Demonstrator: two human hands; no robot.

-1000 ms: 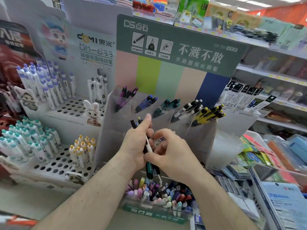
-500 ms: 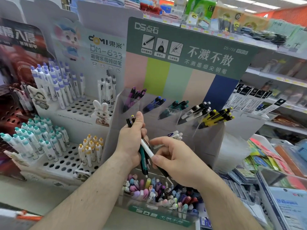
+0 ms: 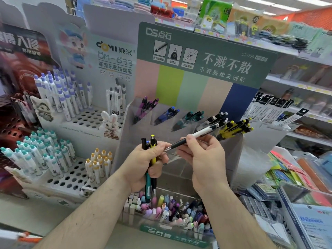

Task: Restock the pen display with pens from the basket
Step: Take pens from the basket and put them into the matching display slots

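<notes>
Before pen display (image 3: 197,97): left hand (image 3: 143,164) clutches pen bundle (image 3: 150,159); right hand (image 3: 204,159) fingers pinch white pen (image 3: 199,134).

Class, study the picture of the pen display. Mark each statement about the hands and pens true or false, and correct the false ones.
1. The right hand pinches a white-and-black pen. True.
2. The left hand is empty. False: it grips a bundle of pens.
3. The yellow pens sit in the display's rightmost compartment. True.
4. The white-and-black pen already lies inside a compartment. False: it is held in front of the display.
5. The purple pens fill the middle compartment. False: they are in the leftmost one.
</notes>
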